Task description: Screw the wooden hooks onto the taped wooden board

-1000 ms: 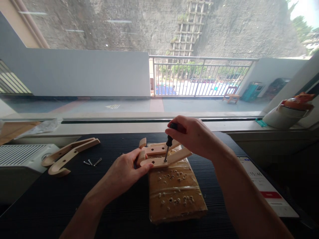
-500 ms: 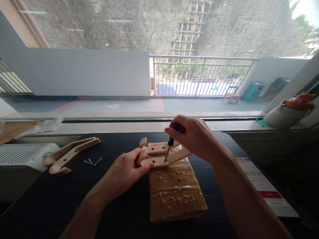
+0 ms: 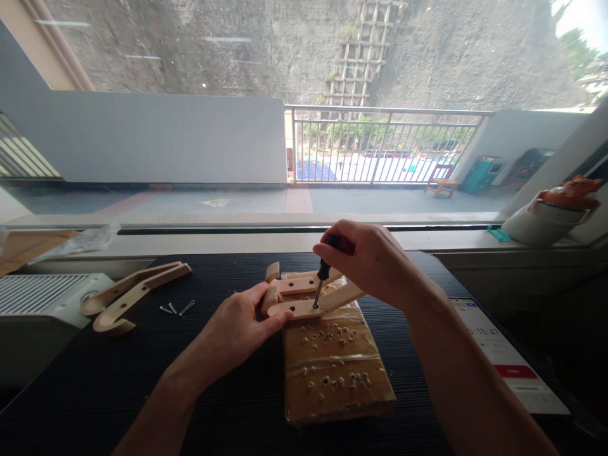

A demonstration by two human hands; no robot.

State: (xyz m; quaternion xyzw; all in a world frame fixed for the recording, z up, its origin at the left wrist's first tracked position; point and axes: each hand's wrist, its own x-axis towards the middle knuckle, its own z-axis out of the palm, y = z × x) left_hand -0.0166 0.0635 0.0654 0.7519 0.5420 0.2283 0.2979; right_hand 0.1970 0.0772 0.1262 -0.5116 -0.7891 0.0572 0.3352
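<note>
My right hand (image 3: 370, 259) is closed round a screwdriver (image 3: 322, 272) with a black and red handle, its tip standing in a hole of the nearer wooden hook (image 3: 313, 306). My left hand (image 3: 237, 329) grips that hook's curved left end, thumb along its front edge. A second wooden hook (image 3: 299, 284) lies just behind it. Both rest on the far end of a brown taped board (image 3: 335, 370) pocked with several holes.
Two more wooden hooks (image 3: 128, 294) lie at the left of the black ribbed table (image 3: 142, 380), with three loose screws (image 3: 177, 309) beside them. A phone (image 3: 508, 354) showing a timer lies at the right. A white heater (image 3: 42, 297) stands at the left edge.
The right hand has shifted slightly on the screwdriver handle, as in turning it; the tip stays in the same hole. The left hand has not moved.
</note>
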